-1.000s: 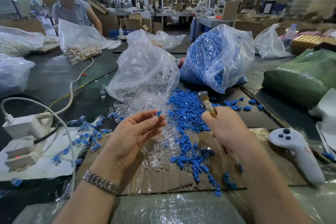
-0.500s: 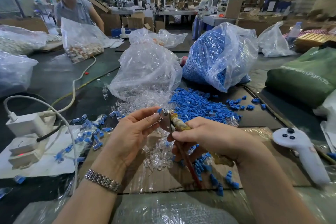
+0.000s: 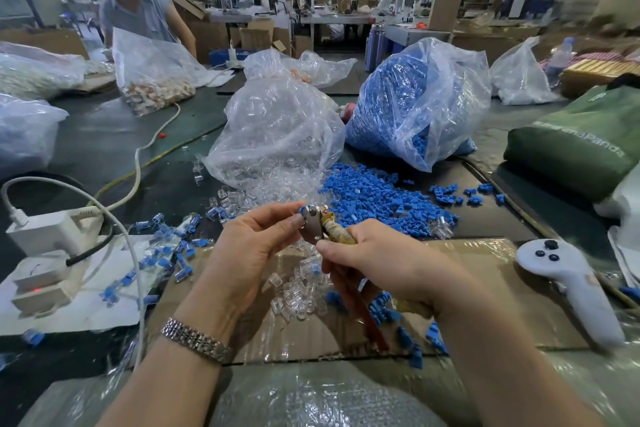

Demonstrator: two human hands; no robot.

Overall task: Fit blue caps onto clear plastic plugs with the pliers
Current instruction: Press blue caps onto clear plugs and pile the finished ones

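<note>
A clear plastic bag (image 3: 277,135) slumps open at the middle of the worktable, spilling small clear plugs (image 3: 298,291) forward onto a flat sheet of cardboard (image 3: 485,288). Just to its right a second clear bag (image 3: 419,97) bulges with blue caps, and more loose blue caps (image 3: 377,199) lie in a wide heap in front of it. Further back on the left, another bag (image 3: 156,80) holds pale orange and white pieces in front of a second person (image 3: 142,10) wearing a headset. In the foreground, above the cardboard, two bare hands meet. The left hand (image 3: 256,246), with a metal watch band (image 3: 197,340) at the wrist, pinches a small blue cap (image 3: 304,211) between thumb and fingertips at the tip of the pliers (image 3: 318,225). The right hand (image 3: 381,260) curls its fingers round the worn yellowish and red handles of the pliers, whose metal head points up and to the left. The piece at the tip is too small to tell whether a clear plug is in it. Finished plugs with blue caps (image 3: 166,253) lie scattered on the left, near a white power strip (image 3: 41,253). A white handheld controller (image 3: 568,284) rests on the right.
</note>
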